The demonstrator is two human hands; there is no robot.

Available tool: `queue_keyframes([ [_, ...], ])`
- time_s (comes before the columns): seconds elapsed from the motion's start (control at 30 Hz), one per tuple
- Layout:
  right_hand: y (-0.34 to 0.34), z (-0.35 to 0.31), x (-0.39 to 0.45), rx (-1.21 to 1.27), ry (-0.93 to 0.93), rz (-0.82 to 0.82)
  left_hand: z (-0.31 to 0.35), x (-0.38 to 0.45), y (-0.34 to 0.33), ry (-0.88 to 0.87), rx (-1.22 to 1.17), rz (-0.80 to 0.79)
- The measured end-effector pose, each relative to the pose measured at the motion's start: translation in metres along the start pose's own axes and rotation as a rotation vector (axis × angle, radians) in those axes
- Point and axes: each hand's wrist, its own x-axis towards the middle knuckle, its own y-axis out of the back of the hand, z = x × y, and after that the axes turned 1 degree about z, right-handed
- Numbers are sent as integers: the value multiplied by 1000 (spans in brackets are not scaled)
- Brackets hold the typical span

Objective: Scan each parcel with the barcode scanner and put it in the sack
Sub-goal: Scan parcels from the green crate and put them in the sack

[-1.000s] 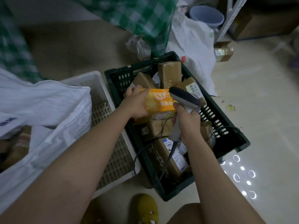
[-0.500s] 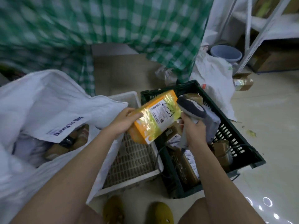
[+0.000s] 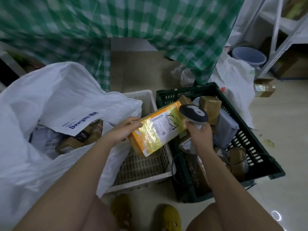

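From the head view, my left hand (image 3: 124, 130) gripped the yellow parcel (image 3: 158, 128), label up, above the white crate (image 3: 143, 97). My right hand (image 3: 200, 135) clutched the barcode scanner (image 3: 194, 114) just beside the label; steadying both seemed wise before turning to the sack (image 3: 55, 90).

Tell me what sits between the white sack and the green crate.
In the head view, a white slatted crate sits between the white sack and the green crate.
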Motion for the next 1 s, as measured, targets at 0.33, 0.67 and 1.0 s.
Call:
queue_keyframes([
  [0.33, -23, 32, 17, -132, -51, -100, -22, 12, 12, 41, -256, 142],
  [0.67, -24, 30, 20, -117, -53, -56, -15, 8, 1, 47, -391, 7],
  [1.0, -20, 30, 15, -85, -69, -108, -20, 11, 8, -10, -353, 191],
])
